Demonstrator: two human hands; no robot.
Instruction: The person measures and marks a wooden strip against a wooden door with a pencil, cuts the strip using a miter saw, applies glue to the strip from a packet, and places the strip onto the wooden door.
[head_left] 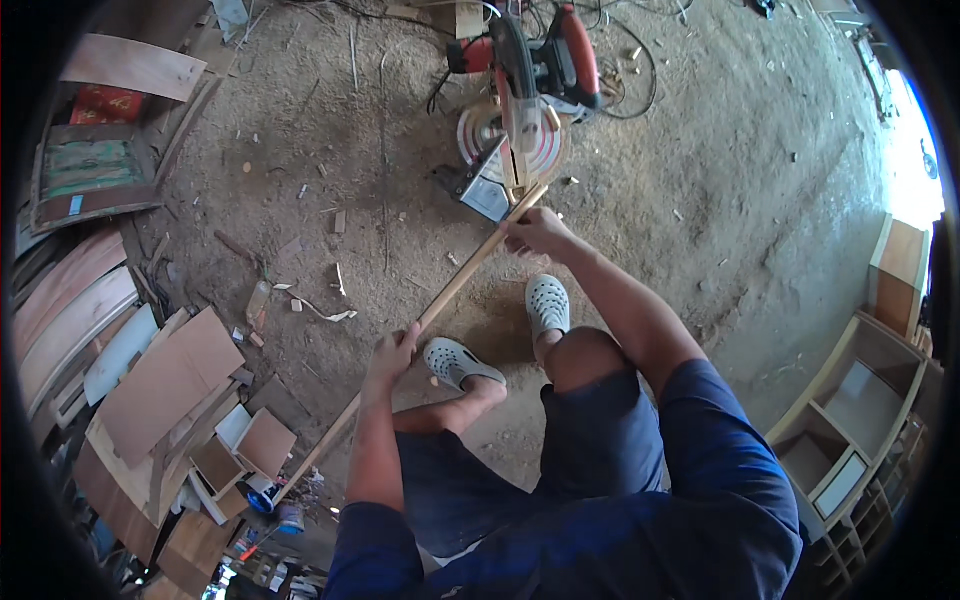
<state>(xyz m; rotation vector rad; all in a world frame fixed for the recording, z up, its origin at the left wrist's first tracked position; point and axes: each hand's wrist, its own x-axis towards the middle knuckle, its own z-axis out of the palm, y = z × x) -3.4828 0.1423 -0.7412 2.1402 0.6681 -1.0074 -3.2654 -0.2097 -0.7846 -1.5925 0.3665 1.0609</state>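
A long, thin wooden strip (455, 285) runs slantwise from the lower left up to the miter saw (520, 110). My left hand (393, 352) is closed around it near its middle. Close to the strip's far end, my right hand (538, 232) grips it with curled fingers. That far end lies by the saw's metal fence (487, 192), in front of the round saw base. The saw has a red and black body, a red handle (580, 55) and a clear guard over the blade. Whether the blade turns cannot be told.
Wood panels and offcuts (175, 385) are piled along the left. A wooden cabinet frame (850, 420) stands at the right. Black cables (640, 100) curl behind the saw. Sawdust and scraps cover the dirt floor (330, 200). A clear bottle (258, 303) lies left of my feet.
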